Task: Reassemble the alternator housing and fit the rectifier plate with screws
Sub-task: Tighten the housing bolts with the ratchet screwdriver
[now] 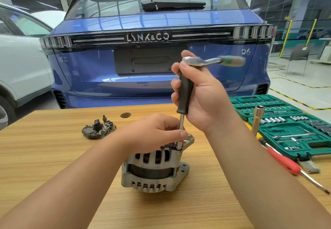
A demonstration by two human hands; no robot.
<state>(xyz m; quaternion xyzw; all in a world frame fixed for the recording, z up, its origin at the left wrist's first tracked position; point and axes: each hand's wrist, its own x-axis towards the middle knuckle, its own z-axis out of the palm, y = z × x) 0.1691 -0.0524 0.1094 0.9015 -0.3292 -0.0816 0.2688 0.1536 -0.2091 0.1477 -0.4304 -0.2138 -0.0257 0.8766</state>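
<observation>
A silver alternator stands upright on the wooden table, its two housing halves together. My left hand rests on its top, fingers pinching the steel shaft of a socket driver where it meets a housing bolt at the right rim. My right hand grips the driver's black handle, held upright. A ratchet wrench with a green grip sits on the handle's top end and points right, blurred. The dark rectifier plate lies on the table to the back left.
An open green socket set case fills the right side of the table. A red-handled screwdriver and a wooden-handled tool lie beside it. A small dark disc lies near the far edge. A blue car stands right behind the table.
</observation>
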